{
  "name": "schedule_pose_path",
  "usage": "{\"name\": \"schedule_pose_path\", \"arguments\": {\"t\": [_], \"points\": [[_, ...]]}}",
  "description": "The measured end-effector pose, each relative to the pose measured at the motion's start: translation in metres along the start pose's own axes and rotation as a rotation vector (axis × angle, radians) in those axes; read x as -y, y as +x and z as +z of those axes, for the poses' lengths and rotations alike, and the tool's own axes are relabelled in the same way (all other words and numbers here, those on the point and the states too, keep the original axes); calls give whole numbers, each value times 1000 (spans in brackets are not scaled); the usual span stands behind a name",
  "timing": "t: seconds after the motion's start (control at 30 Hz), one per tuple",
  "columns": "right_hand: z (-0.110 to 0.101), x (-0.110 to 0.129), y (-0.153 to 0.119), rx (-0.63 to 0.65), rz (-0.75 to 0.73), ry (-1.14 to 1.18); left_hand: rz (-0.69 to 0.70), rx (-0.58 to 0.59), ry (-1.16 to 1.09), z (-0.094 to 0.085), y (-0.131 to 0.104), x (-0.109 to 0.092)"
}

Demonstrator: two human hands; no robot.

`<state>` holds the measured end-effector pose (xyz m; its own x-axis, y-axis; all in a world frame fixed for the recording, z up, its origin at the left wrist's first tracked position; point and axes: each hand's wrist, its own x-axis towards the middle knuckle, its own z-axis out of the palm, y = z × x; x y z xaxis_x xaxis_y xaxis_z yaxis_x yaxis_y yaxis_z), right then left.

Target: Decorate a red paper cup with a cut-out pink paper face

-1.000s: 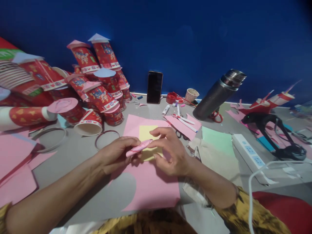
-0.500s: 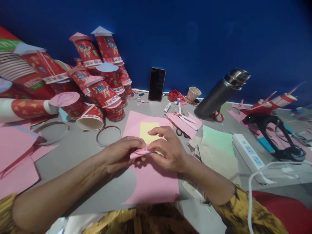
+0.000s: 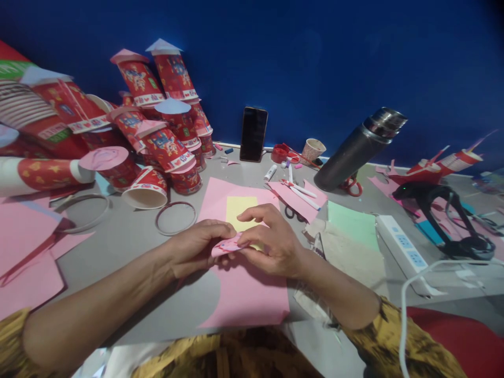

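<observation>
A small folded pink paper piece (image 3: 226, 245) with red marks is held between both hands above the table. My left hand (image 3: 199, 245) pinches its left side, thumb on top and fingertips beneath. From the right, my right hand (image 3: 271, 241) grips its other edge between thumb and fingers. Beneath them lies a large pink sheet (image 3: 252, 299) with a curved cut on its left edge. A yellow paper square (image 3: 240, 210) rests on that sheet, partly covered by my right hand.
Stacked red paper cups (image 3: 165, 144) with paper tops fill the left. Behind stands a phone (image 3: 253, 134). To the right are a black flask (image 3: 354, 152), pliers (image 3: 301, 193), green paper (image 3: 352, 223) and a power strip (image 3: 403, 252). A ring (image 3: 176, 218) lies left of the hands.
The pink piece has tilted slightly, showing more of its marked face. Both hands keep their hold in nearly the same place.
</observation>
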<state>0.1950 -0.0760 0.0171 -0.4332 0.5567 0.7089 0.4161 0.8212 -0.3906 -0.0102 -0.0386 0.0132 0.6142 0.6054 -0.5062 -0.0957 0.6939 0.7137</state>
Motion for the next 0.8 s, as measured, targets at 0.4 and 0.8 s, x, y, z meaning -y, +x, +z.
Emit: {"name": "schedule_pose_path", "arguments": {"t": [0.4,0.8], "points": [[-5,2,2,49,-48,-20,-14,-17,-40,4,-1,-2],[-4,7,2,20,-107,-141,-23,-19,-16,3,0,-1]]}}
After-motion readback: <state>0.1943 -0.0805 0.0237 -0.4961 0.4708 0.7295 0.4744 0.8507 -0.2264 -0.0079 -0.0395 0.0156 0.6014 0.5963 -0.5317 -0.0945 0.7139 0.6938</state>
